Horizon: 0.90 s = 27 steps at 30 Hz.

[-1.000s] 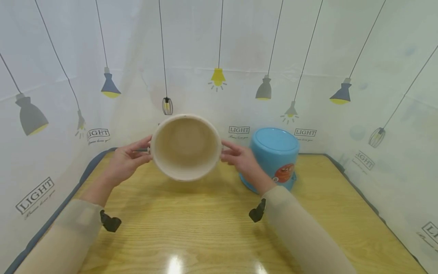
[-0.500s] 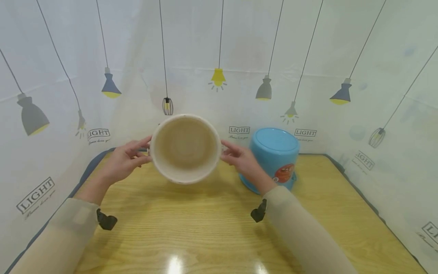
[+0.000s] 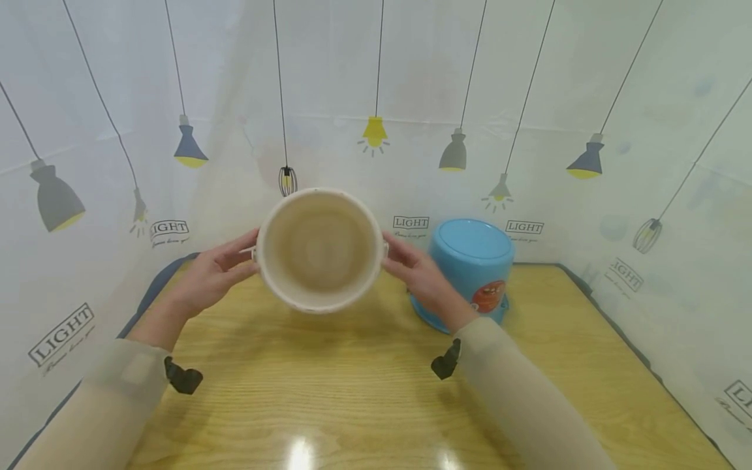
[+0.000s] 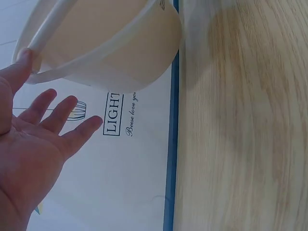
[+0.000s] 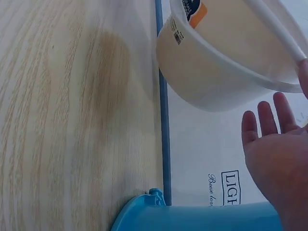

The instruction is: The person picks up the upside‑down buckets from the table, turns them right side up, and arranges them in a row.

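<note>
A cream-white plastic bucket [image 3: 320, 251] is held off the table in the head view, tilted so its round mouth faces me. My left hand [image 3: 202, 282] pinches it at the left side of the rim. On the opposite side my right hand [image 3: 418, 274] pinches the rim. In the left wrist view the left thumb [image 4: 21, 67] presses near the end of the bucket's handle [image 4: 50, 29], the other fingers spread below the rim. The right wrist view shows the bucket's outer wall [image 5: 207, 72] with a small printed label; the right hand [image 5: 276, 154] is partly cut off there.
A blue bucket [image 3: 470, 258] stands upside down at the back right, close behind my right wrist, with a red sticker on its side. The wooden table [image 3: 311, 385] ends in a dark blue edge against a lamp-patterned curtain [image 3: 329, 78].
The cream bucket shifts slightly up and its mouth tilts a little, with its inner bottom showing lower. Both hands keep hold of its sides; the blue bucket stays put.
</note>
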Tool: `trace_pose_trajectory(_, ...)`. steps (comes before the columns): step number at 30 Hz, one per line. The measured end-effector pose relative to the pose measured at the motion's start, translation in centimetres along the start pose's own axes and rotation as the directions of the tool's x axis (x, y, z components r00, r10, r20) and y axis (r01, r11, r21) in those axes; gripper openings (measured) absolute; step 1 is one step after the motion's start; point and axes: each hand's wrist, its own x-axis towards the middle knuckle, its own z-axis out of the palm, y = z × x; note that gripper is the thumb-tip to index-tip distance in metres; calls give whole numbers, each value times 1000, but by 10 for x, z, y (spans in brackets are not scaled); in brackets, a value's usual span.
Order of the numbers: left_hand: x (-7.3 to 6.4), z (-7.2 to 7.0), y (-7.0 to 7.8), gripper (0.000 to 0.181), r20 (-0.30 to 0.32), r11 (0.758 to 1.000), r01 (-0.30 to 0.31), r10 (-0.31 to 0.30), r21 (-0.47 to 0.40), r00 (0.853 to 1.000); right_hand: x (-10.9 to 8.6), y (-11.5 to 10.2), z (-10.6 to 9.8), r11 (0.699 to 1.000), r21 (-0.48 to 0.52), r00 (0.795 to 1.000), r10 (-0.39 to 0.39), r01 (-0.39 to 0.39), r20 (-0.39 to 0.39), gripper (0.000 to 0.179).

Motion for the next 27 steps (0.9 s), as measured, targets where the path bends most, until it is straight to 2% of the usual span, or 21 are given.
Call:
trace_pose_trajectory(4,1,1,-1,66,42,996,-1,4,-88,999,-2,-3,2,998,55,999,-16,14,41,57)
trace_pose_trajectory(10,2,3,5,65,47,994,57,-53,-92,997,-1,-4,6,991,133,999,-23,18,40,56)
trace_pose_trajectory(14,7,6,5,63,19,993,62,-61,-103,998,0,-5,7,984,174,999,-32,30,13,55)
trace_pose_trajectory(21,11,14,6,61,-50,983,-7,-2,-183,999,0,-9,9,981,193,999,-32,36,-25,52)
trace_pose_trajectory(27,13,18,9,57,-81,976,34,-52,-214,995,3,-10,15,975,209,996,-59,72,-65,50)
